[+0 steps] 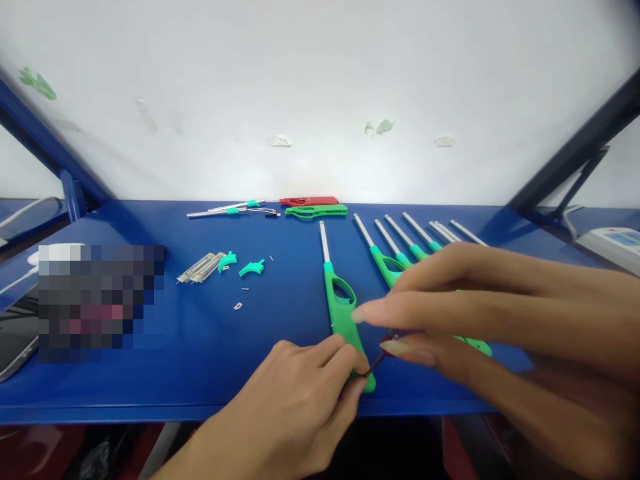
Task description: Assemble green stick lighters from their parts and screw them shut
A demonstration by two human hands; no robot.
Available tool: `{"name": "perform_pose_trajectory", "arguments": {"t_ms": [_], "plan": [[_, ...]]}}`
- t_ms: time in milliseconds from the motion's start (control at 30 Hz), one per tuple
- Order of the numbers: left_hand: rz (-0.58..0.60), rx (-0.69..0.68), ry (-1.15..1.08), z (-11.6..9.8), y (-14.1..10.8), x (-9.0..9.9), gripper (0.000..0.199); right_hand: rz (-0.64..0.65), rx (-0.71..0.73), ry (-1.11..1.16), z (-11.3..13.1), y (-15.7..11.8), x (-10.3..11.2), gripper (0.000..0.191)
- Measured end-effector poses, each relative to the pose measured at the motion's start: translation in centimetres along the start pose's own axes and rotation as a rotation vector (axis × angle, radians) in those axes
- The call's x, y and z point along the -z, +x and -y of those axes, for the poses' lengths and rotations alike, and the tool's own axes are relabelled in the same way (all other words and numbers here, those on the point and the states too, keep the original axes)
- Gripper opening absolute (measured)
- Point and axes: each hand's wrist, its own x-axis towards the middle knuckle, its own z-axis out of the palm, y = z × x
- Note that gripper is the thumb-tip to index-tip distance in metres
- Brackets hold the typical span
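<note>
A green long-necked gas lighter [345,313] lies on the blue table with its metal tube pointing away from me. My left hand [305,393] is closed around its lower handle, thumb and forefinger near the end. My right hand [450,320] pinches a small screwdriver [377,363]; its thin dark shaft slants down to the lighter's handle at my left fingertips. The screwdriver's reddish handle is mostly hidden by my fingers, and its tip is out of sight. Beyond my right hand lie several more green lighters [385,265], partly covered by it.
At the back lie a red lighter shell [313,201], a green shell [320,212] and metal tubes [215,214]. Left of centre are turquoise triggers [253,268], clear fuel tanks [201,268] and tiny parts. A phone [17,337] sits far left, a white device [613,243] far right.
</note>
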Motion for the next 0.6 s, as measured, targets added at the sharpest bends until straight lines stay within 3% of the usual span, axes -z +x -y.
{"name": "perform_pose_trajectory", "arguments": {"t_ms": [267,600], "plan": [[0.094,-0.024,0.026,0.11,0.03,0.32,0.015,0.028,0.002,-0.057,-0.31,-0.07,-0.02,0.024],[0.112,0.014,0.007,0.06,0.18,0.31,0.013,0.089,0.017,-0.027,-0.04,-0.44,0.33,0.035]]}}
